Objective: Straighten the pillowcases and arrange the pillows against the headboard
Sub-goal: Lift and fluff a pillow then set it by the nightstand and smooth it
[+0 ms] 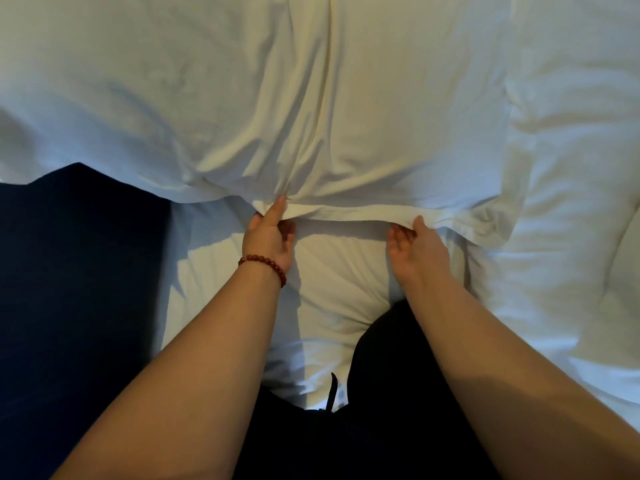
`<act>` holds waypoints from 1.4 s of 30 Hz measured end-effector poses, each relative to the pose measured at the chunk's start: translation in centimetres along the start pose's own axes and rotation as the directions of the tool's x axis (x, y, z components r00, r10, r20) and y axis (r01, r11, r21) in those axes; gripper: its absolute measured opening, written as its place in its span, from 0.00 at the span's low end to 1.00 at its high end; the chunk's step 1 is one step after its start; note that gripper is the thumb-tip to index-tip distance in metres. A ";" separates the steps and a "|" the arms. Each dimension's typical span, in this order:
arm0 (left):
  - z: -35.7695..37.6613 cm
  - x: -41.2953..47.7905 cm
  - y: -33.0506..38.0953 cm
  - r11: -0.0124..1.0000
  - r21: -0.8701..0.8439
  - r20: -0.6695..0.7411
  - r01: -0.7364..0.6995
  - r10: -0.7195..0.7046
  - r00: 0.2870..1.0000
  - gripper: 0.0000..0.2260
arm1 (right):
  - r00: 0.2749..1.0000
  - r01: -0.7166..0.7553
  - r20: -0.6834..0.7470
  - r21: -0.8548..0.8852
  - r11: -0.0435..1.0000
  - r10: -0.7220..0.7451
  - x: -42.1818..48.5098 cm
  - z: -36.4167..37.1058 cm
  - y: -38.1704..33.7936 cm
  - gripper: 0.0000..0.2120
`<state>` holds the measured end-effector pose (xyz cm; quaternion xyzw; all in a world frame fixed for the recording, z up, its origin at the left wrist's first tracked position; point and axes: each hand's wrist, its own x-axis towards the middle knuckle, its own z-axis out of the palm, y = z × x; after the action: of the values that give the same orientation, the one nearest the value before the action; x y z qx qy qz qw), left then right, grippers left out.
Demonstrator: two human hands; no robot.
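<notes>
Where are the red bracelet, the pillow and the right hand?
red bracelet (266,260): head view, beads on the wrist.
pillow (311,116): head view, middle of its white case.
right hand (417,249): head view, middle of the hand.

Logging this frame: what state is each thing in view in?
White fabric pillowcase: wrinkled, near hem held by both hands.
Left hand: pinches the hem.
Right hand: grips the hem.
Red bead bracelet: on the left wrist.
White rumpled duvet: creased, lying beside the pillowcase.
</notes>
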<state>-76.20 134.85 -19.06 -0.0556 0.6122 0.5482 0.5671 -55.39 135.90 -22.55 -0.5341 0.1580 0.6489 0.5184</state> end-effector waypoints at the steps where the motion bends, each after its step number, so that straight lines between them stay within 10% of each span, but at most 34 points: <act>1: -0.2 -0.2 0.0 1.000 -0.021 0.003 -0.004 0.005 1.000 0.07 | 0.999 -0.041 0.019 -0.007 0.999 0.041 -0.4 0.2 0.4 0.09; 5: -1.3 0.1 2.0 0.984 -0.177 0.056 -0.035 0.045 0.997 0.06 | 0.970 -0.171 0.141 -0.172 0.970 0.196 -1.6 3.0 2.4 0.07; 11: -2.7 -0.5 2.8 0.980 0.061 -0.175 -0.187 0.195 0.965 0.05 | 0.992 -0.049 0.111 -0.130 0.990 0.064 -2.3 4.3 4.8 0.13; 18: -4.5 -2.2 5.5 0.964 -0.124 0.030 -0.237 0.242 0.970 0.06 | 0.992 -0.111 0.042 -0.110 0.988 0.117 -2.6 3.8 5.2 0.10; 25: -6.3 -3.1 5.5 0.964 -0.011 -0.060 -0.265 0.264 0.963 0.05 | 0.880 -0.354 0.195 -0.337 0.872 0.433 -6.8 8.6 10.8 0.07; 34: -6.0 -4.7 14.0 0.894 -0.074 0.050 -0.443 0.447 0.893 0.07 | 0.934 -0.318 0.114 -0.166 0.933 0.339 -7.9 9.6 13.1 0.02; 42: -6.9 -7.1 16.1 0.844 -0.274 -0.119 -0.461 0.446 0.887 0.10 | 0.948 -0.270 0.098 -0.249 0.930 0.302 -8.5 9.4 12.4 0.04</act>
<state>-89.20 132.21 -5.56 -0.0070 0.5335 0.7499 0.3911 -71.69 133.62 -15.98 -0.5173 0.1218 0.7660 0.3616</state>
